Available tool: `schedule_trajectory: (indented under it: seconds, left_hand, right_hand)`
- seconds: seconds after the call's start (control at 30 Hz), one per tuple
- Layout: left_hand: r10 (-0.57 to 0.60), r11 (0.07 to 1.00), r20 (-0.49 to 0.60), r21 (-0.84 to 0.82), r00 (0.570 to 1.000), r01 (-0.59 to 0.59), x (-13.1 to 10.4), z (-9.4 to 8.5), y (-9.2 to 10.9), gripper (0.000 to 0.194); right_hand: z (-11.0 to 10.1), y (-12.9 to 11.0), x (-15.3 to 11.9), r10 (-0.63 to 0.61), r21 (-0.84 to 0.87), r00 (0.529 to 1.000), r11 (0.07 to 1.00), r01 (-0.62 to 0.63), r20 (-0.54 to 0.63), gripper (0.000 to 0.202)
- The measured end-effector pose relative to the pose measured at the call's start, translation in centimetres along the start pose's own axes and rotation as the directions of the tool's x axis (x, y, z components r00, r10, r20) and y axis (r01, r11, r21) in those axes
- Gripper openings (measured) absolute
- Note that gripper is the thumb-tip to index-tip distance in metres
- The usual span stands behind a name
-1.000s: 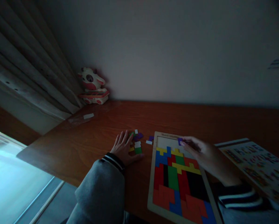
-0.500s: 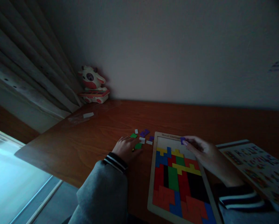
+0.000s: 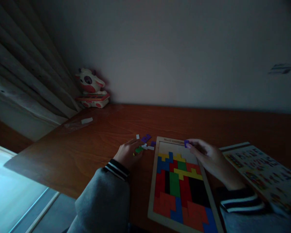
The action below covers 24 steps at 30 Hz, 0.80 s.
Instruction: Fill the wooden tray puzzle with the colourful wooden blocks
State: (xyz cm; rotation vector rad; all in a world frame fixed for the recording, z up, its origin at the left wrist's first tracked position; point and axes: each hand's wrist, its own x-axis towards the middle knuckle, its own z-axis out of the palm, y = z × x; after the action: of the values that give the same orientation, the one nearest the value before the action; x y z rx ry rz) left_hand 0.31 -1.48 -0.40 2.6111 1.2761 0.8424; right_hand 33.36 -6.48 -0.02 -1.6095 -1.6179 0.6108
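In my right hand (image 3: pixel 206 153) a small purple puzzle piece (image 3: pixel 186 143) is pinched between thumb and fingertips, over the top edge of the wooden puzzle board (image 3: pixel 152 194). The board's lower part is filled with red, blue, yellow, green, black and orange pieces, while bare pale backing shows near its top. My left hand (image 3: pixel 128 153) rests palm down at the loose pieces left of the board, fingers extended and thumb apart. Close to its fingers lies a green piece (image 3: pixel 139 149); whether they touch is hard to see. Purple pieces (image 3: pixel 145 138) and white pieces (image 3: pixel 150 148) lie just beyond.
A printed sheet with letters and pictures (image 3: pixel 259 171) lies right of the board. Clear plastic with a white label (image 3: pixel 87 120) is on the wooden table (image 3: pixel 106 129) at left. A cow-shaped toy keyboard (image 3: pixel 92 89) stands at the back left, by the curtain (image 3: pixel 26 64) and wall.
The whole view has shifted slightly, moving things leftward. Of two green pieces seen beside my left hand earlier, only one shows clearly now. My right hand still holds the purple piece.
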Motion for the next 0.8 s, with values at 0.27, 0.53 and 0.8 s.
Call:
schedule_trajectory:
  seconds: [0.27, 0.53, 0.8]
  left_hand:
    - [0.004, 0.995, 0.056, 0.097, 0.998, -0.009, -0.4, -0.2, 0.0, 0.025]
    - [0.099, 0.995, 0.036, -0.003, 0.994, -0.099, -0.5, 0.3, 0.0, 0.027]
    - [0.104, 0.979, -0.209, -0.152, 0.972, -0.137, -1.1, 0.9, 0.0, 0.026]
  right_hand:
    - [-0.9, -0.7, -0.4, -0.022, -0.007, 0.998, 1.0, 0.021, -0.053, 0.031]
    - [-0.1, 0.5, -0.3, -0.21, -0.281, 0.977, 0.94, 0.195, -0.023, 0.027]
    - [0.7, 3.1, -0.4, -0.312, -0.309, 0.935, 0.917, 0.251, -0.166, 0.037]
